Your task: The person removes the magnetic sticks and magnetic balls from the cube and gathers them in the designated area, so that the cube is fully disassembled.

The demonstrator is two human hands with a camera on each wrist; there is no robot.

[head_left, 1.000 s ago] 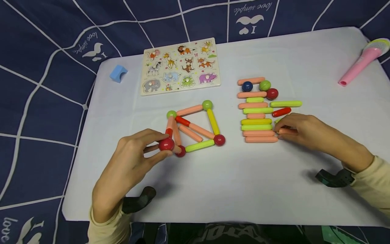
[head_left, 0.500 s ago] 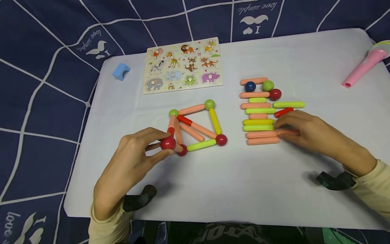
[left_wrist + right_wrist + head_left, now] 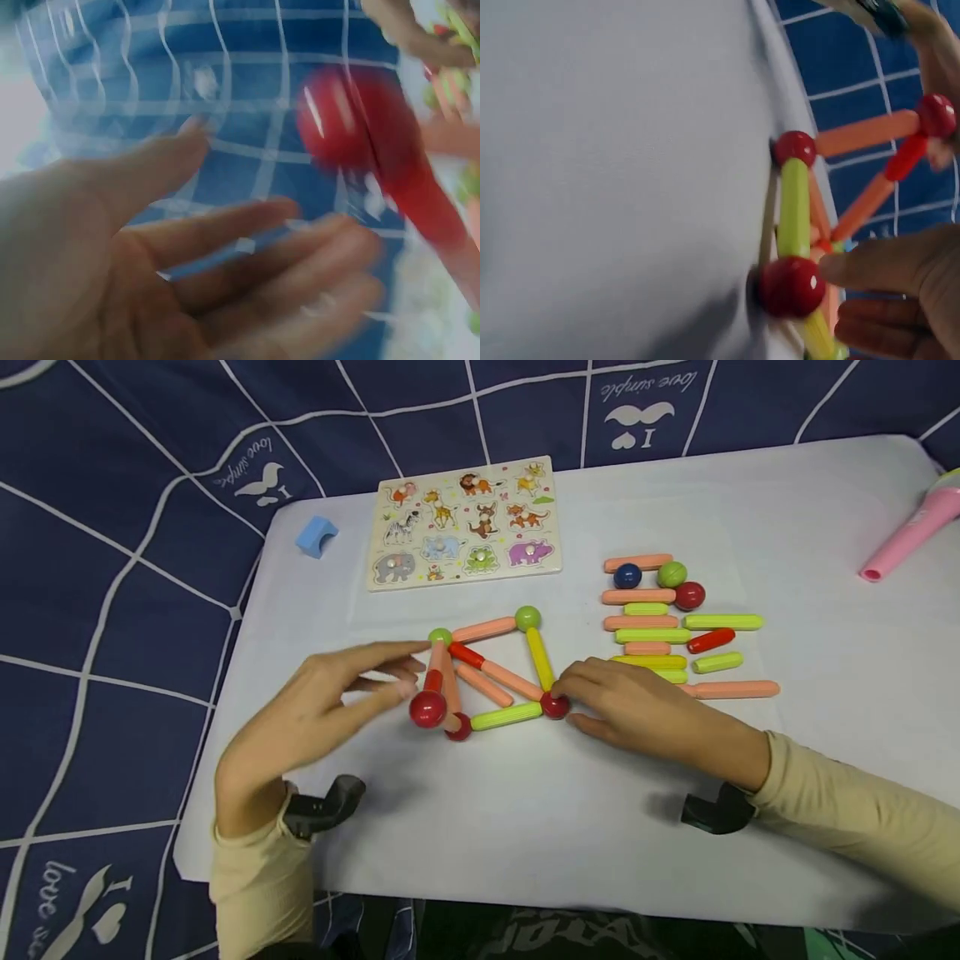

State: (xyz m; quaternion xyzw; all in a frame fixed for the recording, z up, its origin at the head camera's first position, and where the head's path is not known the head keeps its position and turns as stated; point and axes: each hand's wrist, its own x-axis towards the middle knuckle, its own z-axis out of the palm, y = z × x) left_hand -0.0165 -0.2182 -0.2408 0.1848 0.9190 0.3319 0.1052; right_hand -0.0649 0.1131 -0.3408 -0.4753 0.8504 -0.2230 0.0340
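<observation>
My left hand point(image 3: 322, 697) is beside a raised red ball point(image 3: 427, 708), fingers apart from it; a gap shows in the left wrist view. That ball tops two sloping sticks, one a red piece point(image 3: 431, 206) joined to a peach one. Below lies a flat frame of sticks with green balls point(image 3: 528, 618) and red balls point(image 3: 795, 148) at its corners. At the frame's right corner, my right hand point(image 3: 637, 706) reaches a red ball point(image 3: 791, 288); a fingertip meets its side in the right wrist view. The fingers do not visibly wrap round it.
Right of the frame, peach, green and yellow sticks point(image 3: 652, 636) lie in rows with loose balls point(image 3: 672, 574). A separate peach stick point(image 3: 738, 689) extends rightward. An animal puzzle board point(image 3: 465, 522), a blue block point(image 3: 317, 537) and a pink toy microphone point(image 3: 911, 535) lie farther back.
My left hand has let go of the raised red ball, which stays up. My right hand has left the peach stick among the rows and moved left to the frame's corner ball.
</observation>
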